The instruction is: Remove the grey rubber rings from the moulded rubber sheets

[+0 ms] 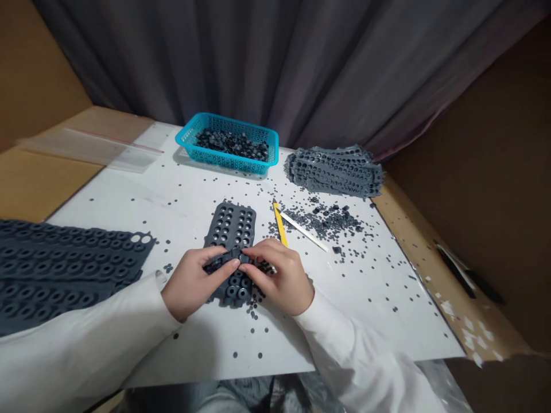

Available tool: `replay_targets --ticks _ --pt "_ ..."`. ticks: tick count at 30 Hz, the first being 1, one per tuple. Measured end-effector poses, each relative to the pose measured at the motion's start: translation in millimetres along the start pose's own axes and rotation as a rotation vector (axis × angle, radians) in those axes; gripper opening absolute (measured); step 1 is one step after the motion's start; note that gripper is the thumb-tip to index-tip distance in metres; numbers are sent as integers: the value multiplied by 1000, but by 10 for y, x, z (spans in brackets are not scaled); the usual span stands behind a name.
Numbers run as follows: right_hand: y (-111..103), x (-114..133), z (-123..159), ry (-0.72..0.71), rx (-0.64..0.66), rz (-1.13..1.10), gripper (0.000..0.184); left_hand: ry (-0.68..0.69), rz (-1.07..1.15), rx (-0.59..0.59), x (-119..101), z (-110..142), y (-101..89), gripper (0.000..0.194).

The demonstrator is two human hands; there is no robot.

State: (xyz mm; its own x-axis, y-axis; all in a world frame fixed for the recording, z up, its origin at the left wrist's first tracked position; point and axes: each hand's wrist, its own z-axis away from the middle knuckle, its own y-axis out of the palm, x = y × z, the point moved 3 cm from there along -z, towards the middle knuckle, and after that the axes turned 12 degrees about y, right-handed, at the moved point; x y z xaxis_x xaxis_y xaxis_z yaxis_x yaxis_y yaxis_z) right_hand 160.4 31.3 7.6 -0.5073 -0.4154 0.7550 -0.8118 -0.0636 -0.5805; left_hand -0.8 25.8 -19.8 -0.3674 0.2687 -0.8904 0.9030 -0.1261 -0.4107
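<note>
A dark grey molded rubber sheet (235,223) lies in front of me, with rows of holes in its far part and ring-shaped pieces still showing at its near end. My left hand (189,281) is closed on several small dark rubber pieces (232,255) above the middle of the sheet. From the other side, my right hand (279,275) pinches at the same cluster, thumb and fingertips meeting the left thumb. Exactly which piece each hand grips is partly hidden by the fingers.
A blue basket (228,160) of small black pieces stands at the back. Stacked perforated sheets (336,172) lie back right, larger ringed sheets (64,269) at left. A yellow tool (279,223), a white strip (303,230) and scattered dark discs (340,221) lie right of centre.
</note>
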Motion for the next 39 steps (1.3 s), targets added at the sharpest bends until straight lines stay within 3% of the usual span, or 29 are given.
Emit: replay_targets --ticks 12,19,24,29,39 --pt "-14 6 3 -22 -7 23 16 30 -71 19 28 8 17 23" --pt "36 6 32 -82 48 219 12 54 -47 104 -9 -1 27 26" --pt "142 -14 55 -97 -51 400 14 102 -193 73 -7 4 20 26" --pt "158 -42 25 -40 -151 398 13 142 -282 57 -42 1 3 30" --pt "127 -27 -2 16 -216 364 12 161 -278 -5 -74 22 2 26"
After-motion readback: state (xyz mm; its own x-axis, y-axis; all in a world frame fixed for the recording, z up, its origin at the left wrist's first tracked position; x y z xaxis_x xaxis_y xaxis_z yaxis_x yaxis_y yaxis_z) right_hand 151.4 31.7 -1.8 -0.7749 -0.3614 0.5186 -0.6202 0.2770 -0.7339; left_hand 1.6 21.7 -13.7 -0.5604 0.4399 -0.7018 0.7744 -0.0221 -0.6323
